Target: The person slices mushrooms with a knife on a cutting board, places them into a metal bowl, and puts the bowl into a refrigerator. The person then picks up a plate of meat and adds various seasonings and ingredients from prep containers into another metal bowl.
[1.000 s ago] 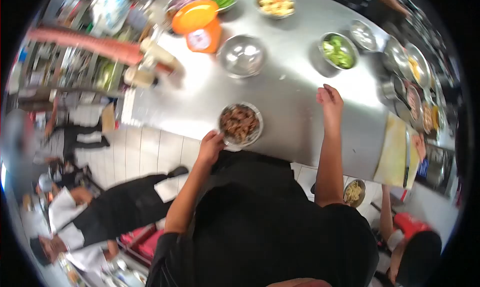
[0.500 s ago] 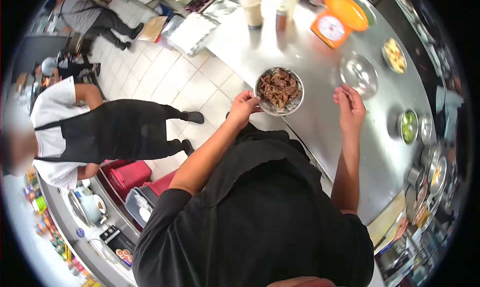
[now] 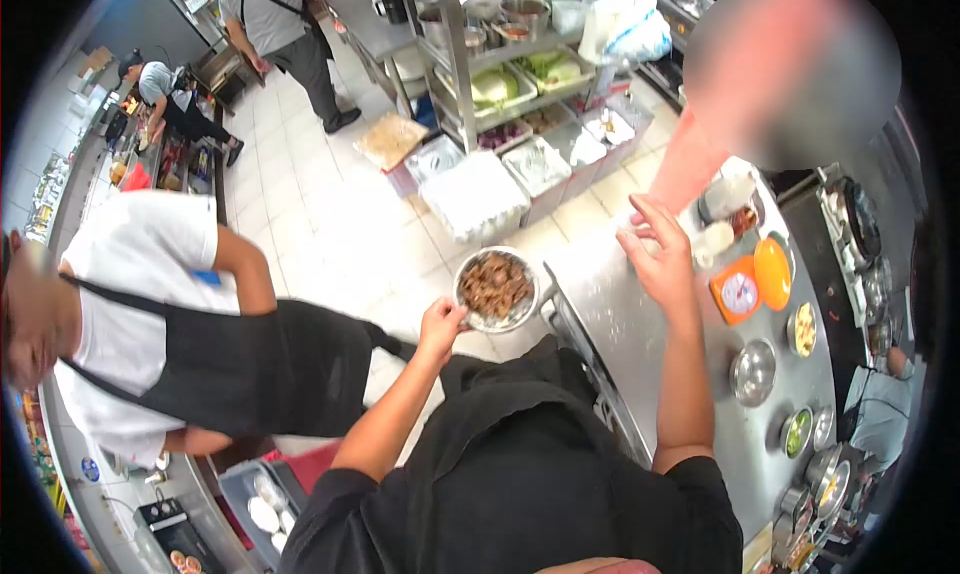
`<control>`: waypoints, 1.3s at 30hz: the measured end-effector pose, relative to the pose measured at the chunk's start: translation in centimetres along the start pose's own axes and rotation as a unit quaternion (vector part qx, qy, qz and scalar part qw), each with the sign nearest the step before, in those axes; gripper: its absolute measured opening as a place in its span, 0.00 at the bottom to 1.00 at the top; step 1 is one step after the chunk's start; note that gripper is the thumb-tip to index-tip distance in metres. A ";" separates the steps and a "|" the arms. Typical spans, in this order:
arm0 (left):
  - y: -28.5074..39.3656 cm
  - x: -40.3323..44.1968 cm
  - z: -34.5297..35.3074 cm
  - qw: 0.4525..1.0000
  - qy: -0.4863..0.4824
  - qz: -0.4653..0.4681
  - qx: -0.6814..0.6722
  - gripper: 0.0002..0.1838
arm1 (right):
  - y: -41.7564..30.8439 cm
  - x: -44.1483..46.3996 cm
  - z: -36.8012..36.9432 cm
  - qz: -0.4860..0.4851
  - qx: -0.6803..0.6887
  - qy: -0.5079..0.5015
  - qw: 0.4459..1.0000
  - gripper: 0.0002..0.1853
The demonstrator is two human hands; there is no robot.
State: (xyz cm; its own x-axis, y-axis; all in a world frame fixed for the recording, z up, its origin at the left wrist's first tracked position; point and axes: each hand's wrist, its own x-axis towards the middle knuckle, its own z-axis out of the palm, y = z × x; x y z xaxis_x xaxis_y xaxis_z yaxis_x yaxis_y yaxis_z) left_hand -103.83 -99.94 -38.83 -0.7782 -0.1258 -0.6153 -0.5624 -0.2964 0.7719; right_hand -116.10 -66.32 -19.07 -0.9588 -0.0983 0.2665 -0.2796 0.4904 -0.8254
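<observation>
My left hand [image 3: 441,329] is closed on the rim of a metal bowl [image 3: 466,312] filled with brown cooked meat [image 3: 496,286]. The bowl hangs over the tiled floor, left of the counter's corner. Over the near left end of the steel counter [image 3: 640,364], my right hand [image 3: 658,254] is raised with its fingers apart and nothing held. An orange scale [image 3: 738,290] and an empty metal bowl [image 3: 752,372] stand on the counter to its right.
Bowls of yellow pieces [image 3: 802,329] and green vegetables [image 3: 796,433] are on the counter. A person in a black apron [image 3: 290,369] stands close on my left. Behind are a shelf rack [image 3: 462,64], crates [image 3: 475,194] and two more people. Another person is beyond the counter.
The view has swung left. My left hand has carried the bowl of meat from the counter out over the floor. My right hand has moved to the counter's left end and its fingers have spread.
</observation>
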 end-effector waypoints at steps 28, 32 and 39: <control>14.0 17.4 -12.5 0.935 0.300 0.062 -0.178 0.07 | 8.4 85.0 26.5 -0.226 -0.443 -0.197 0.845 0.32; 16.0 17.8 -12.2 0.944 0.276 0.067 -0.171 0.07 | -1.1 79.5 24.6 -0.089 -0.482 -0.267 0.830 0.32; 17.5 18.1 -11.4 0.943 0.257 0.057 -0.202 0.08 | 0.3 80.4 22.6 -0.294 -0.294 -0.159 0.895 0.38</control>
State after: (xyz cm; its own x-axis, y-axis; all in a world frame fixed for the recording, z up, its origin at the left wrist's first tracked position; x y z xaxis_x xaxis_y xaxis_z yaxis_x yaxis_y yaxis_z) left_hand -124.62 -118.18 -38.30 -0.5304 -0.5907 -0.6081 -0.2505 -0.5761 0.7781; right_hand -194.44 -93.64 -9.12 -0.6457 -0.6853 0.3369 -0.7564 0.6346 -0.1587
